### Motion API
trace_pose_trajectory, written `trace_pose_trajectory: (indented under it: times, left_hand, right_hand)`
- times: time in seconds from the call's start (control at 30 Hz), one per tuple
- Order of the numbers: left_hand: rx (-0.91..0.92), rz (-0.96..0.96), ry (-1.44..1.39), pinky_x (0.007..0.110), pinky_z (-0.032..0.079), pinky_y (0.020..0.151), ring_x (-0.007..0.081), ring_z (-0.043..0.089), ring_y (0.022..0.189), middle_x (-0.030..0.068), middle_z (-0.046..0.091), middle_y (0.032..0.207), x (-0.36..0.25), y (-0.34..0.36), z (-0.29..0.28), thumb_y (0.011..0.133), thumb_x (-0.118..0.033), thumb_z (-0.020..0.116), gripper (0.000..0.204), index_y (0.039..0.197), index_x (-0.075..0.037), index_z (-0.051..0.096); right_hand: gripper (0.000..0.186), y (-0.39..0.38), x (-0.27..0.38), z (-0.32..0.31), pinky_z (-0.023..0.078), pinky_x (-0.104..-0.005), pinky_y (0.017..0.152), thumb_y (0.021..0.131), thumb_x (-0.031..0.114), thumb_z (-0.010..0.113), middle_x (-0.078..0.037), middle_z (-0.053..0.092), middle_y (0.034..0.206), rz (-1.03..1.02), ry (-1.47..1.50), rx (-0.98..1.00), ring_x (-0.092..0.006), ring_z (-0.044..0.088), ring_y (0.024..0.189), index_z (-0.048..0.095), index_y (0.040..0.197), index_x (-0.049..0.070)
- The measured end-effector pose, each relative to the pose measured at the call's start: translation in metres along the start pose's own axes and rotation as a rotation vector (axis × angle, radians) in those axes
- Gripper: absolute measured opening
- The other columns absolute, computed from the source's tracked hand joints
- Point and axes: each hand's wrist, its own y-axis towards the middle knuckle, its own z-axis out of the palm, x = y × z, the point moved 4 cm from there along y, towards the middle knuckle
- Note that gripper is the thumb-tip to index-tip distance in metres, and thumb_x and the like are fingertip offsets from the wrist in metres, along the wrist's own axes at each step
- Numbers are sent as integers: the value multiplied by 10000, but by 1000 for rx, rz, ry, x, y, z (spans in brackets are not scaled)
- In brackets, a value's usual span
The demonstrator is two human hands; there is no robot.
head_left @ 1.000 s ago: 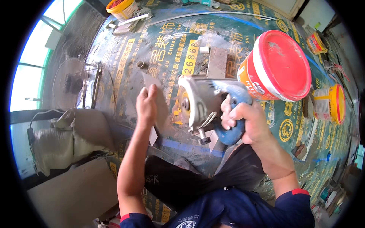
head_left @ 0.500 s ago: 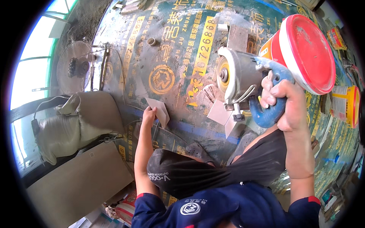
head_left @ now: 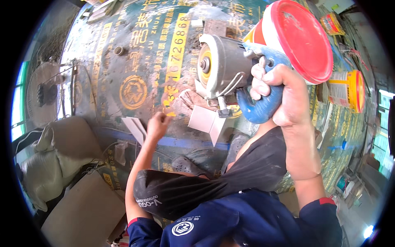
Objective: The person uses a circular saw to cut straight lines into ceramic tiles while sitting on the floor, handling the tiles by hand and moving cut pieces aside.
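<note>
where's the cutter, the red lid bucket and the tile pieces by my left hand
cutter (head_left: 224,68), head view, on its grey motor housing
bucket (head_left: 302,39), head view, on the red lid
tile pieces (head_left: 135,126), head view, on the top light piece

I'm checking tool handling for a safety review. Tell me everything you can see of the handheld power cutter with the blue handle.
The handheld power cutter with the blue handle has a grey metal motor housing, a round yellowish disc face with a central bolt, and a curved blue plastic grip. It is lifted above the printed floor sheet, disc face turned toward the left. Only the right hand touches it, fingers wrapped round the grip. A red-lidded bucket sits just behind it. Whether it is running cannot be told.
</note>
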Motion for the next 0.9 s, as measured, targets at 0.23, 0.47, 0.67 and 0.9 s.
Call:
trace_pose_trajectory:
  times: [0.23,0.47,0.67,0.9]
  left_hand:
    - [583,-562,-1119,429,563,846,264,703,862,109,694,987,-26,-19,108,965,-216,683,226,1062,-29,603]
    - [121,-400,-1337,355,586,790,216,660,758,90,653,885,5,19,85,973,-77,603,71,960,-13,576]
    - [-316,-615,-940,303,388,487,137,480,565,14,521,738,35,-40,73,921,-259,728,287,964,-75,512]
    - [574,-528,-1739,357,512,878,204,643,898,37,662,980,-16,-72,138,1031,-306,574,211,1079,-101,588]
  right_hand:
    - [307,-6,7,-15,464,-300,579,779,-1,550,-69,560,782,-31,59,-71,-131,531,594,587,1081,-36]
    - [234,-8,11,-28,461,-308,588,769,-5,556,-73,563,788,-12,83,-76,-136,533,600,584,1001,-19]
    - [229,-5,14,-33,454,-318,631,773,51,534,-67,552,835,17,55,-76,-141,509,624,550,998,11]
    - [218,0,6,-32,457,-322,620,766,38,534,-68,543,823,23,33,-74,-141,511,621,554,981,4]
